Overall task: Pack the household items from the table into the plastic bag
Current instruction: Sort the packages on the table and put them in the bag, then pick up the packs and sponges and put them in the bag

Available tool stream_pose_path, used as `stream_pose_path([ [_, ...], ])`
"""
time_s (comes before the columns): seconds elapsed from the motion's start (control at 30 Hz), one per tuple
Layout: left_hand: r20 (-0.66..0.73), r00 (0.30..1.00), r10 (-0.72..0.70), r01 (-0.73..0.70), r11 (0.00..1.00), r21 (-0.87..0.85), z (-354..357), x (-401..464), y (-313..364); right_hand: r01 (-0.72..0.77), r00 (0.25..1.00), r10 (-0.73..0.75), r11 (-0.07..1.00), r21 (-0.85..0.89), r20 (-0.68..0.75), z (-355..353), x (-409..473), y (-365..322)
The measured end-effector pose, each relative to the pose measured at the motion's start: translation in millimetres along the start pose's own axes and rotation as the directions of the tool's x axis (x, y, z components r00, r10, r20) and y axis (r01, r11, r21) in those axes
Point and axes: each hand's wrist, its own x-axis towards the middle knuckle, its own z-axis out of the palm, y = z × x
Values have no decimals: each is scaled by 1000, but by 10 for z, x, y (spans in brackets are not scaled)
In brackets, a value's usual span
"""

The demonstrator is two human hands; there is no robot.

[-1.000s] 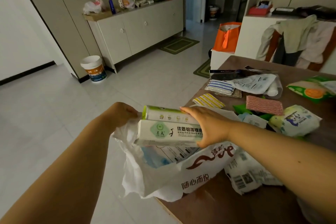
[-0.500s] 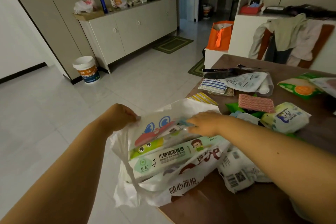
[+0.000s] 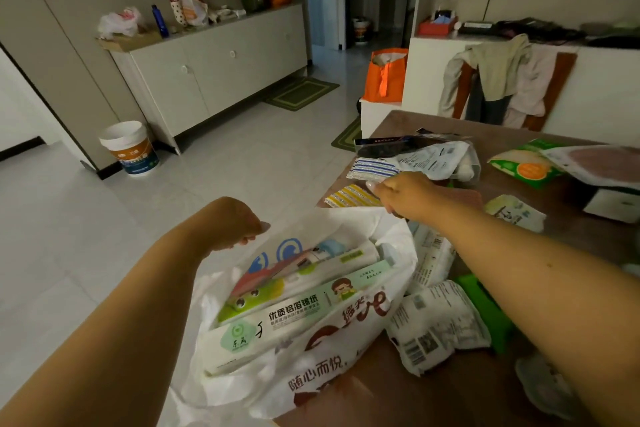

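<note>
The white plastic bag point(image 3: 322, 367) with red print hangs open over the near left edge of the brown table point(image 3: 408, 395). My left hand point(image 3: 239, 222) pinches its far rim and holds it open. A long white foil box point(image 3: 298, 317) and a green box point(image 3: 273, 291) lie inside. My right hand point(image 3: 405, 194) is stretched past the bag, fingers curled at the edge of a yellow striped cloth point(image 3: 348, 196); whether it grips the cloth is unclear. A blue striped cloth point(image 3: 372, 168) lies just beyond, and a red cloth point(image 3: 467, 194) is mostly hidden behind the hand.
Soft packets are scattered on the table: a white one point(image 3: 436, 326) beside the bag, a green and orange one point(image 3: 526, 166), a clear pack point(image 3: 436, 158). Left of the table is tiled floor with a white bucket point(image 3: 130, 149). An orange bag point(image 3: 386, 76) stands behind the table.
My right hand lowered the two boxes into the bag, let go of them, and moved up and away to the striped cloths. My left hand kept hold of the bag's rim.
</note>
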Motion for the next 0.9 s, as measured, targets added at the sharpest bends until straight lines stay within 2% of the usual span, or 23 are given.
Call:
stream_pose_path([
  [0.13, -9, 993, 116, -116, 993, 18, 113, 54, 423, -60, 991, 47, 993, 103, 128, -65, -117, 241],
  [0.23, 13, 978, 208, -207, 977, -50, 242, 124, 758, -205, 978, 205, 950, 235, 24, -159, -187, 529],
  [0.33, 40, 952, 303, -298, 950, -97, 408, 210, 1138, -332, 919, 391, 847, 416, -61, -354, -265, 854],
  [0.53, 98, 902, 420, -403, 902, -156, 691, 465, 1948, -500, 772, 631, 679, 538, -79, -713, -478, 1413],
  [0.63, 127, 908, 400, -347, 885, -309, 793, 670, 2312, -540, 710, 701, 604, 585, -69, -858, -435, 1651],
  [0.73, 165, 915, 368, -303, 897, -323, 863, 962, 2592, -574, 673, 739, 549, 607, -34, -934, -256, 1888],
  [0.8, 172, 928, 330, -248, 893, -374, 924, 1180, 2688, -598, 665, 747, 547, 586, -19, -907, -52, 2028],
  [0.9, 208, 940, 269, -187, 920, -345, 1046, 1490, 2701, -623, 684, 729, 571, 535, 19, -745, 311, 2100],
])
